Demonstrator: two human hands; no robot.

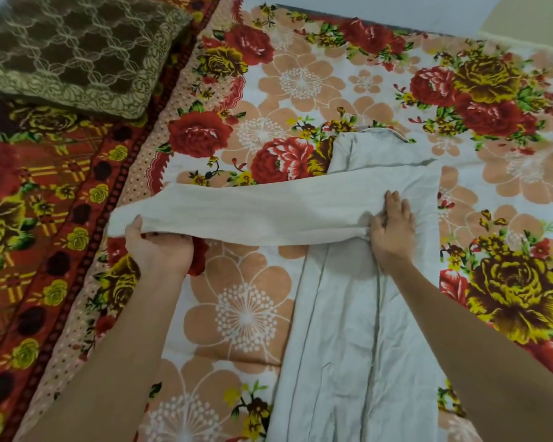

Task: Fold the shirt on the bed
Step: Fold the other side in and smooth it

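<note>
From the head camera, the shirt (348, 314) lies on the bed (246, 314), well to the right of the pillow (74, 52) and nearer the person. Its body runs lengthwise toward the camera and its collar (377, 138) sits at the far end. One sleeve (253, 215) stretches back toward the pillow's side.

The left hand (155, 247), below the pillow, grips the sleeve near its end, with the fingers (179, 242) curled under the cloth and the thumb on top. The right hand (393, 231), farther from the pillow, rests where the sleeve joins the body. Its fingers (396, 202) lie mostly straight, pressing down. Cloth bunches at the thumb, but I cannot tell if it pinches.

The cloth looks thin, light and limp. It sags between the hands and creases easily, so it probably won't hold a fold line unless pinned. The best holds are likely the sleeve end and the shoulder seam, as now, with a flat palm anchoring the fold. The patterned sheet may drag on it slightly.
</note>
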